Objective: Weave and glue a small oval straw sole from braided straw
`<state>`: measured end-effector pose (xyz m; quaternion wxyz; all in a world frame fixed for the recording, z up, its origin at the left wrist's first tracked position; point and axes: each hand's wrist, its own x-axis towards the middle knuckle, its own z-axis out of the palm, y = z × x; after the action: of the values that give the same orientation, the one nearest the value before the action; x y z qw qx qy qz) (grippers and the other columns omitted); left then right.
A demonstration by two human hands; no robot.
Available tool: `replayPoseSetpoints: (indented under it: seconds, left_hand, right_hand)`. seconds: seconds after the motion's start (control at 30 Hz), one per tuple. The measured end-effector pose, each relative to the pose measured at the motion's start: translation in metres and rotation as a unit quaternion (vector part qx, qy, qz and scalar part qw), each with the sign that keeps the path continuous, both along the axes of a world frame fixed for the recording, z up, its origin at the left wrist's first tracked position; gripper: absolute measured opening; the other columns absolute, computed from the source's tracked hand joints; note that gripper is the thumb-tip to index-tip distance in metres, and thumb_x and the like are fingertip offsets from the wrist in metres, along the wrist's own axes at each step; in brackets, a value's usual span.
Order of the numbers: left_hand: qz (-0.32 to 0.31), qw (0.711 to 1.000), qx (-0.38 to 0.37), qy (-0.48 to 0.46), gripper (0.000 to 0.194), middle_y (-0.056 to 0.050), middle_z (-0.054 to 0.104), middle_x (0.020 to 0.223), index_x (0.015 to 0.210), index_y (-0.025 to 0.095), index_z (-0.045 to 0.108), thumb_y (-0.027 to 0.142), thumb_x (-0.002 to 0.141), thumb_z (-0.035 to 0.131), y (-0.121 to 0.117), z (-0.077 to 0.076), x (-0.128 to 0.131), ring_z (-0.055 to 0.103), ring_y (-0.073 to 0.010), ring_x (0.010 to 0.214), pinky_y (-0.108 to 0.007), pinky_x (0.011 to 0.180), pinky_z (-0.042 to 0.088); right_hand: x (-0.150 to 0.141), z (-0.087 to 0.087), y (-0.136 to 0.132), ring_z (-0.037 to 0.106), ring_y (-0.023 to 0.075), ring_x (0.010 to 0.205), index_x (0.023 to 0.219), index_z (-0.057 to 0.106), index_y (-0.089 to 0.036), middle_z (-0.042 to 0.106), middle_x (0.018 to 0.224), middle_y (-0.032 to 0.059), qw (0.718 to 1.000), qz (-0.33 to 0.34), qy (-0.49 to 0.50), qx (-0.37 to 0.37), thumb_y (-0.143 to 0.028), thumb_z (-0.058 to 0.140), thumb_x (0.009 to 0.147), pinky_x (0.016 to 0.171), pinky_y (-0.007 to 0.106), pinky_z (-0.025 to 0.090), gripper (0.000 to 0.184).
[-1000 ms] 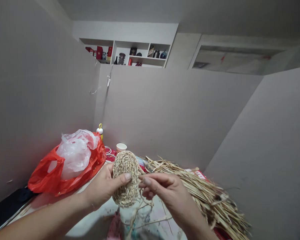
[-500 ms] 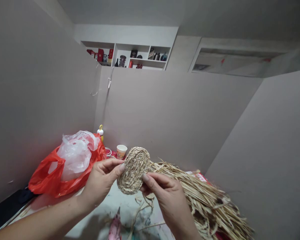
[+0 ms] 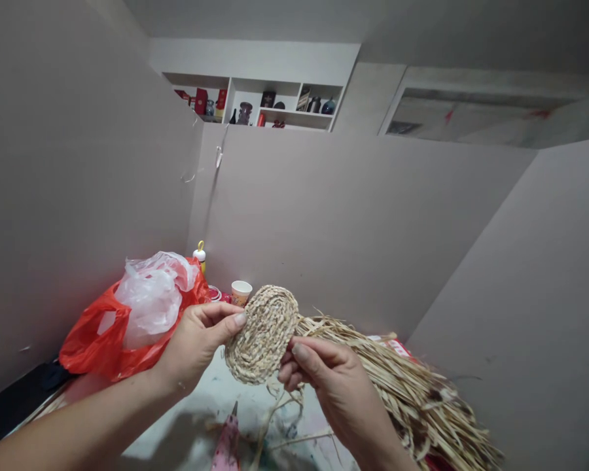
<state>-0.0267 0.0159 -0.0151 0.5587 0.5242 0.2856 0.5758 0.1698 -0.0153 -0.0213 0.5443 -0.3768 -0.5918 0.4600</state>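
Straw oval [image 3: 261, 335] coiled flat | my left fingers [image 3: 229, 328] pinch its edge | my right fingers [image 3: 311, 362] at its rim, grip unclear | straw bundle [image 3: 397, 383] uncoiled

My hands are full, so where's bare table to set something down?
Bare table shows between your left hand and the pink tool. Crowded: right of the tool, loose strands and the straw pile; back left, red bag and cup.

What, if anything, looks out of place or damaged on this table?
Slight untidiness only: a few stray strands straggle across the tabletop, outside the dry bundle, and bluish smudges mark the surface there. The woven oval shows no visible damage.
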Motion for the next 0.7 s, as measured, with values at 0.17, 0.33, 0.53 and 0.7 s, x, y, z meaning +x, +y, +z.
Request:
replayPoseSetpoints:
  seconds: [0.17,0.33,0.53,0.7]
  left_hand:
    - [-0.042,0.999,-0.030,0.013,0.020,-0.002,0.068,0.069,0.076,0.017,0.076,0.035,0.069,0.078,0.000,-0.001,0.002,0.052,-0.0102,0.063,-0.022,0.060,0.038]
    - [-0.033,0.999,-0.024,0.014,0.019,-0.002,0.069,0.070,0.074,0.016,0.076,0.034,0.068,0.078,-0.002,-0.004,0.001,0.053,-0.0108,0.065,-0.023,0.063,0.039]
    - [-0.020,1.000,-0.009,0.003,0.016,-0.002,0.069,0.070,0.073,0.018,0.076,0.032,0.067,0.078,-0.003,-0.004,0.000,0.055,-0.0120,0.068,-0.025,0.068,0.041]
    - [-0.029,0.999,-0.023,0.009,0.017,0.001,0.063,0.061,0.068,0.016,0.073,0.032,0.067,0.078,-0.001,-0.011,0.006,0.049,-0.0094,0.059,-0.022,0.059,0.037]
  right_hand:
    - [0.000,-0.002,0.001,0.058,0.0101,0.050,0.057,0.071,-0.015,0.068,0.052,0.0022,1.000,-0.007,-0.002,-0.006,-0.037,0.076,0.077,0.052,0.019,0.046,0.030]
    - [-0.005,-0.001,-0.004,0.059,0.0111,0.049,0.060,0.071,-0.015,0.069,0.052,0.0030,1.000,-0.021,-0.003,-0.013,-0.038,0.076,0.076,0.051,0.020,0.046,0.028]
    - [-0.010,-0.006,-0.005,0.058,0.0106,0.048,0.060,0.071,-0.016,0.068,0.050,0.0019,0.999,-0.044,0.018,-0.014,-0.037,0.076,0.076,0.051,0.020,0.047,0.027]
    - [-0.014,-0.005,-0.011,0.059,0.0107,0.048,0.059,0.069,-0.016,0.068,0.050,0.0016,0.999,-0.038,0.016,-0.008,-0.037,0.076,0.077,0.052,0.020,0.047,0.028]
